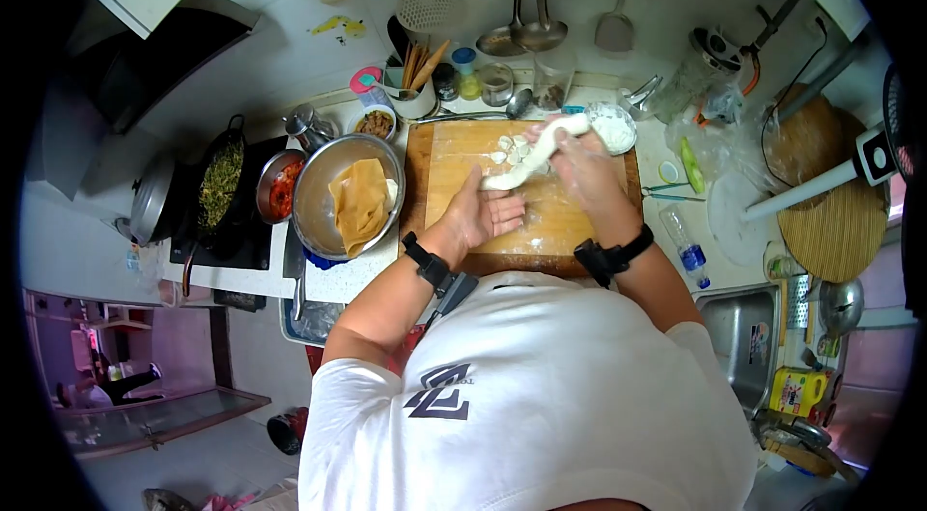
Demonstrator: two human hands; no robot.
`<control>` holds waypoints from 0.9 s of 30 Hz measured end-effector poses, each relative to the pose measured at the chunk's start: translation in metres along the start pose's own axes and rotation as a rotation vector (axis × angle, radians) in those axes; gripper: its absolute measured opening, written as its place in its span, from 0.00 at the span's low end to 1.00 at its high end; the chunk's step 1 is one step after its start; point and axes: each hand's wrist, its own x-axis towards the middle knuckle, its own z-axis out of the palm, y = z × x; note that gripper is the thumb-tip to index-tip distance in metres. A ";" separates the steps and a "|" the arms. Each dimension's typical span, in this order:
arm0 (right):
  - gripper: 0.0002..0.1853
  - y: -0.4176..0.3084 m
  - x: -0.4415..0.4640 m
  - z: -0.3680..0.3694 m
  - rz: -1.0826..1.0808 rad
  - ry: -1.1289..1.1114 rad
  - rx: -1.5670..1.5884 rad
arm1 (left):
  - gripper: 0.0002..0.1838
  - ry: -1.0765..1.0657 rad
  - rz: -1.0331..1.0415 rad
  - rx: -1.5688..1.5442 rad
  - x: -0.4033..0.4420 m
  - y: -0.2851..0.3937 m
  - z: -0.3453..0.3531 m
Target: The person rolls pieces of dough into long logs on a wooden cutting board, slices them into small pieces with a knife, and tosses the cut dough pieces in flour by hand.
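A long white rope of dough (529, 161) is held up over the floured wooden board (463, 221), tilted, with its right end higher in view. My left hand (481, 212) is at its lower left end, palm up, the fingers apart and the thumb against the dough. Near the upper right end, my right hand (582, 168) has the dough at its fingers, slightly blurred. Small cut dough pieces (504, 146) lie on the board behind the rope. A bowl of white flour (613, 127) stands at the board's back right corner.
Left of the board is a steel bowl (307, 212) with a brown cloth (362, 207). Further left are a bowl of red food (282, 188) and a wok of greens (222, 184). A bottle (688, 245) and the sink (739, 337) are on the right.
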 end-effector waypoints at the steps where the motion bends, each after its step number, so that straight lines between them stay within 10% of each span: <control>1: 0.12 0.012 0.002 0.001 -0.002 -0.001 0.001 | 0.39 0.080 -0.024 0.072 0.000 -0.002 -0.002; 4: 0.13 0.043 0.006 0.007 0.110 0.002 -0.195 | 0.36 0.178 -0.001 0.195 -0.004 -0.001 0.002; 7: 0.15 0.064 -0.001 0.021 0.114 -0.005 -0.359 | 0.29 0.245 0.657 0.509 -0.022 0.008 0.032; 11: 0.21 0.073 -0.011 0.046 -0.003 -0.073 -0.415 | 0.37 0.204 0.877 0.292 -0.007 0.022 0.050; 19: 0.30 0.014 0.026 0.054 -0.483 -0.123 -0.843 | 0.40 -0.106 1.145 0.891 -0.059 -0.008 0.108; 27: 0.33 0.011 0.002 0.077 -0.479 -0.191 -0.781 | 0.40 -0.001 1.095 0.629 -0.066 0.019 0.132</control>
